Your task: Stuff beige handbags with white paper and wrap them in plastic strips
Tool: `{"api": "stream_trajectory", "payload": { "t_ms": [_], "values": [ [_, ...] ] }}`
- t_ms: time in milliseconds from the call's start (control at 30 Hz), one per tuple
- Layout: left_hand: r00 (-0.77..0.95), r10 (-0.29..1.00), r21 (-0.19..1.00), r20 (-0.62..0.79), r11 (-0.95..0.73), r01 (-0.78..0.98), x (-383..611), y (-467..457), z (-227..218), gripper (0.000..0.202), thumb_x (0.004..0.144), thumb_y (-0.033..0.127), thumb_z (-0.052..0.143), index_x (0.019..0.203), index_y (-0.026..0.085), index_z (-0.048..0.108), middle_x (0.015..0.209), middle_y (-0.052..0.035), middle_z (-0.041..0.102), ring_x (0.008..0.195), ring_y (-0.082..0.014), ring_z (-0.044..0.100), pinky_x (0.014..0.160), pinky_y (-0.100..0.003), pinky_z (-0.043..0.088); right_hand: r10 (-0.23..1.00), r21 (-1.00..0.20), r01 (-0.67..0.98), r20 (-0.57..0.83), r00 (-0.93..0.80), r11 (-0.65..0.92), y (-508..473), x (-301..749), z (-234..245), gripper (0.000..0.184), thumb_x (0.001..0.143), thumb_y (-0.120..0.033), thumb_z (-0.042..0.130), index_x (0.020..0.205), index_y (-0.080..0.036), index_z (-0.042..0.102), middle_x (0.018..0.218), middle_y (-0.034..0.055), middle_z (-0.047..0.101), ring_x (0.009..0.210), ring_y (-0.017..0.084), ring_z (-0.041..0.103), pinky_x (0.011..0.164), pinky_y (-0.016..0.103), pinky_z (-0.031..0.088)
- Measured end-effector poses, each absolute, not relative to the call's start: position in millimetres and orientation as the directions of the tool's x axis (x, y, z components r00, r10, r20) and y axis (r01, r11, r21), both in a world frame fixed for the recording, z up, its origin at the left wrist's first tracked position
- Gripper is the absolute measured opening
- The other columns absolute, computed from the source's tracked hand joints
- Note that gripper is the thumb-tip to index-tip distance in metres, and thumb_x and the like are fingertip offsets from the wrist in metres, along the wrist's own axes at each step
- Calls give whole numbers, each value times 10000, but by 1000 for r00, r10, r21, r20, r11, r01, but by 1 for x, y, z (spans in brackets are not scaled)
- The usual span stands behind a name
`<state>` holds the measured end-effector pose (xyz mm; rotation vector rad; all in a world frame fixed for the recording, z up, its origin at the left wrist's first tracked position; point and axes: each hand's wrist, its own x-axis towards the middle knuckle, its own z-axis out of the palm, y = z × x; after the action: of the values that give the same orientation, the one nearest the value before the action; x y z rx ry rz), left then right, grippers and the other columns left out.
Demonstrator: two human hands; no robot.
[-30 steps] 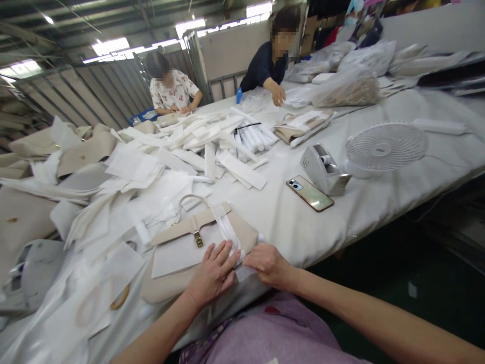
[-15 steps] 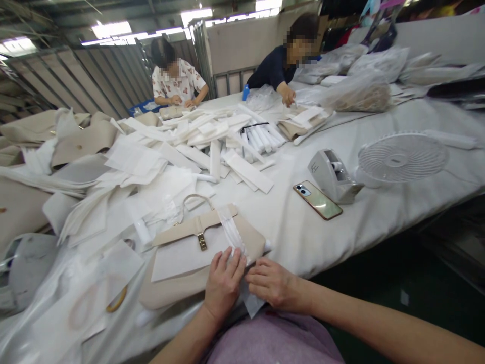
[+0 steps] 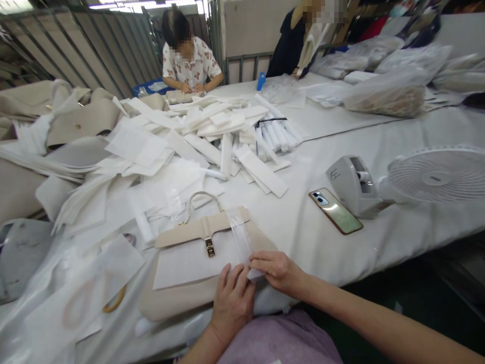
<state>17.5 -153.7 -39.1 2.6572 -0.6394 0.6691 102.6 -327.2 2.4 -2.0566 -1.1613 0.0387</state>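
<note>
A beige handbag [image 3: 178, 301] with a gold clasp [image 3: 209, 247] and a raised carrying loop lies flat in front of me. A white sheet [image 3: 189, 268] is tucked under its flap. Over its right part runs a thin, translucent white strip [image 3: 239, 235]. My left hand [image 3: 234, 298] rests on the bag's lower right edge, fingers laid out beside the strip. At that same edge my right hand [image 3: 275, 270] pinches the strip's lower end, thumb and fingertips pressed together. The bag's far right corner is partly behind my right hand.
Loose white paper strips [image 3: 212, 121] heap beyond the bag, with more beige bags [image 3: 83, 119] to the left. A phone [image 3: 336, 211], a white fan [image 3: 435, 174] and a grey tape dispenser [image 3: 354, 184] stand right. Two people work across the table [image 3: 295, 212].
My right hand has moved up onto the bag's edge with the strip's end, and my left hand has slid lower. The co-worker at right has lifted a beige item off the table.
</note>
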Motion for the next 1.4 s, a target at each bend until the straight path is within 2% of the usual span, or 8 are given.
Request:
{"api": "stream_trajectory", "payload": {
  "t_ms": [167, 267, 433, 733, 867, 967, 1133, 1400],
  "values": [
    [839, -132, 378, 528, -848, -372, 25, -165, -27, 159, 842, 306, 575, 924, 171, 563, 828, -46, 656, 902, -205, 592, 890, -409, 411, 657, -693, 611, 260, 708, -384, -326, 104, -3, 265, 836, -55, 415, 882, -186, 641, 922, 64, 656, 824, 155, 619, 727, 248, 501],
    [852, -65, 419, 520, -850, -321, 31, -169, -24, 82, 857, 233, 566, 852, 182, 503, 727, -6, 594, 725, -166, 544, 767, -362, 399, 611, -716, 561, 237, 755, -415, -322, 105, -4, 219, 898, -142, 449, 815, -187, 647, 864, 52, 648, 779, 152, 611, 692, 246, 484],
    [903, -50, 427, 427, -869, -250, 40, -172, -15, 116, 875, 87, 454, 854, 198, 485, 713, 14, 566, 668, -165, 492, 733, -354, 356, 528, -750, 462, 179, 830, -473, -315, 112, -5, 204, 910, -231, 546, 743, -182, 652, 777, 24, 627, 731, 131, 599, 646, 226, 455],
    [933, -79, 411, 351, -882, -230, 48, -169, -16, 132, 880, 130, 452, 815, 203, 541, 679, -9, 547, 657, -179, 485, 672, -338, 373, 461, -677, 376, 60, 885, -633, -310, 122, -5, 152, 850, -237, 630, 710, -181, 619, 786, 14, 549, 670, 125, 542, 584, 235, 422],
    [890, -176, 331, 421, -883, -331, 40, -163, -19, 235, 876, 132, 444, 1032, 204, 606, 1004, -97, 655, 893, -207, 563, 838, -395, 419, 484, -687, 349, -5, 875, -637, -310, 126, -5, 140, 848, -226, 626, 720, -176, 604, 777, 6, 532, 631, 113, 520, 574, 228, 418],
    [853, -288, 192, 436, -896, -400, 30, -160, -20, 329, 900, 215, 448, 1205, 230, 571, 1270, -92, 600, 1147, -244, 505, 1021, -490, 315, 479, -698, 334, -14, 878, -633, -309, 128, -6, 149, 839, -211, 622, 697, -175, 591, 760, 3, 528, 613, 109, 512, 567, 226, 420],
    [863, -358, 46, 357, -916, -399, 15, -158, -24, 447, 906, 298, 405, 1343, 242, 480, 1350, -65, 552, 1233, -265, 453, 1025, -480, 299, 435, -681, 324, 8, 900, -657, -307, 128, -3, 203, 819, -238, 637, 637, -178, 569, 716, -7, 522, 592, 107, 508, 560, 233, 410],
    [883, -293, 32, 367, -945, -327, 11, -169, -29, 436, 896, 235, 396, 1315, 217, 514, 1326, -64, 576, 1218, -237, 480, 1025, -471, 324, 318, -731, 268, 74, 945, -627, -298, 127, -9, 111, 784, -215, 653, 796, -194, 545, 667, -32, 564, 601, 132, 534, 589, 261, 433]
  ]
}}
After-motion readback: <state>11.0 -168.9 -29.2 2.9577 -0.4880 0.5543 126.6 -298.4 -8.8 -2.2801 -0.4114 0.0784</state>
